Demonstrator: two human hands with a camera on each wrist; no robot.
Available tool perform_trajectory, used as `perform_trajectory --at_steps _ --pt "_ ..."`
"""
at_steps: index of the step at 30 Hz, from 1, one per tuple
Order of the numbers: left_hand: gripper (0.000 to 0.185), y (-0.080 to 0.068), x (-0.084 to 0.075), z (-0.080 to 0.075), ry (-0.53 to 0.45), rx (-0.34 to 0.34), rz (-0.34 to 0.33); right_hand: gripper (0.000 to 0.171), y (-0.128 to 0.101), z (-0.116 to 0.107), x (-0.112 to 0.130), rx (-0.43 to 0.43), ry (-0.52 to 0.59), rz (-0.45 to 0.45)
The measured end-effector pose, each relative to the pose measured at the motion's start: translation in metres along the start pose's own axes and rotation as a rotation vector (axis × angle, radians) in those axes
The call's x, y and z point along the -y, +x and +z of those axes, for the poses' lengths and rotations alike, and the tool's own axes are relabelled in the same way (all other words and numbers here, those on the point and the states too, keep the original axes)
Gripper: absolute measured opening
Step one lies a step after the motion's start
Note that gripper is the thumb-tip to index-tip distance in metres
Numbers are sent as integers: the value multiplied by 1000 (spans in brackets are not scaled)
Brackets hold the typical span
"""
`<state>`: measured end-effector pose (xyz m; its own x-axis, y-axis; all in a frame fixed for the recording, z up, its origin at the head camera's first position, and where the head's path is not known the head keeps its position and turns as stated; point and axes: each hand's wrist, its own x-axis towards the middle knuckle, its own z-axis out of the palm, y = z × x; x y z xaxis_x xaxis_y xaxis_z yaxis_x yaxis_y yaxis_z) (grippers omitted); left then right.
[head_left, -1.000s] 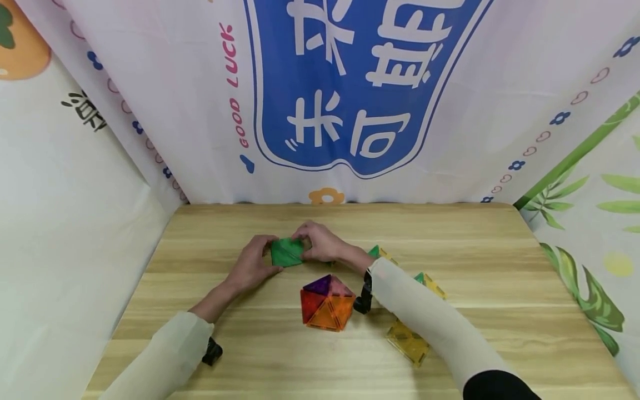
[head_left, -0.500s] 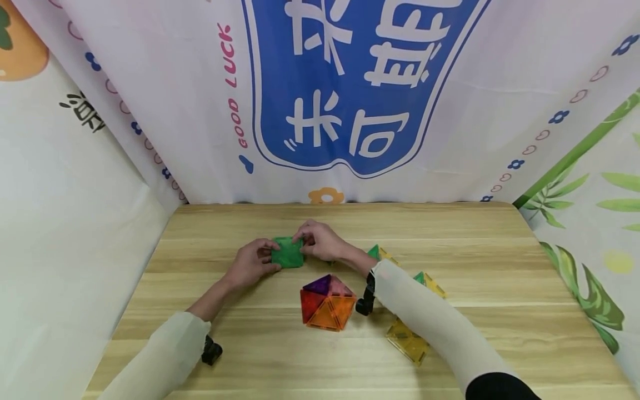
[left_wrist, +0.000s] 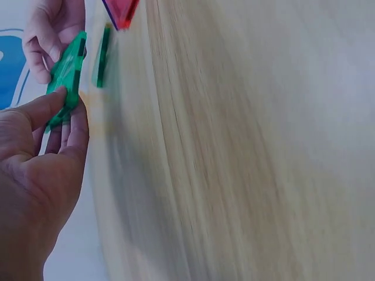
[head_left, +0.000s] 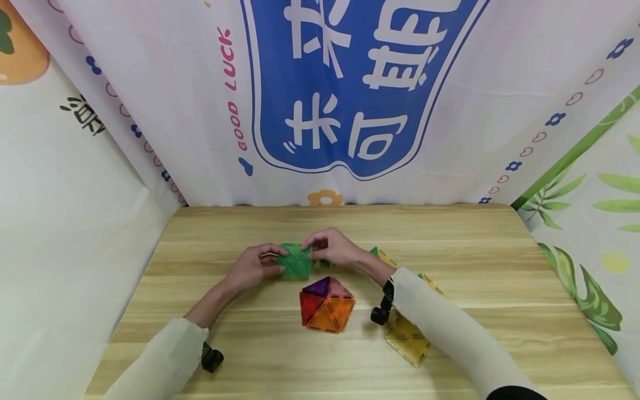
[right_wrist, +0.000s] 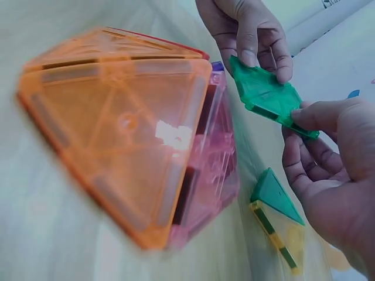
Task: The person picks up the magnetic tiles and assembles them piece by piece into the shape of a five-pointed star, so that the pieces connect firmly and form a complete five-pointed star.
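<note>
Both hands hold a flat green magnetic tile piece (head_left: 295, 262) above the wooden table (head_left: 250, 344). My left hand (head_left: 257, 265) pinches its left edge between thumb and fingers, and my right hand (head_left: 331, 248) pinches its right edge. The left wrist view shows the green tile piece (left_wrist: 65, 79) edge-on, with the left hand (left_wrist: 55, 126) pinching its near end. In the right wrist view the green tile piece (right_wrist: 270, 97) spans between the two hands. Just in front of it stands a faceted shape of orange, red, purple and pink triangle tiles (head_left: 326, 304).
A yellow square tile (head_left: 407, 340) lies flat at the right under my forearm. More yellow and green tiles (head_left: 380, 255) stand behind my right wrist. A green triangle on a yellow tile (right_wrist: 275, 202) shows in the right wrist view. Printed cloth walls (head_left: 350, 100) enclose the table.
Both hands have carried the green tile piece a little to the right and nearer, toward the coloured faceted shape. My right forearm has shifted right too.
</note>
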<state>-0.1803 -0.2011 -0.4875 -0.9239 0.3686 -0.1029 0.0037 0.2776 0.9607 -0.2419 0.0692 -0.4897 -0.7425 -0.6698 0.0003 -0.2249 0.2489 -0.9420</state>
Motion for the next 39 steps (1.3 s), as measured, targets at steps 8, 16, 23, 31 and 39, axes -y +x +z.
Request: perform_trajectory --at_steps 8,16,23,31,39 --pt "36 -5 -11 18 -87 77 -6 19 -31 -7 2 1 46 32" --pt "35 -7 -7 26 -94 113 1 19 -48 -5 -3 0 95 79" --pt "38 -10 -2 30 -127 129 2 24 -54 0 -9 -16 134 72" --pt "39 -9 7 36 -147 126 -23 23 -56 3 -16 6 105 34" --pt "32 -7 12 42 -102 122 10 24 -61 5 -16 34 33 33"
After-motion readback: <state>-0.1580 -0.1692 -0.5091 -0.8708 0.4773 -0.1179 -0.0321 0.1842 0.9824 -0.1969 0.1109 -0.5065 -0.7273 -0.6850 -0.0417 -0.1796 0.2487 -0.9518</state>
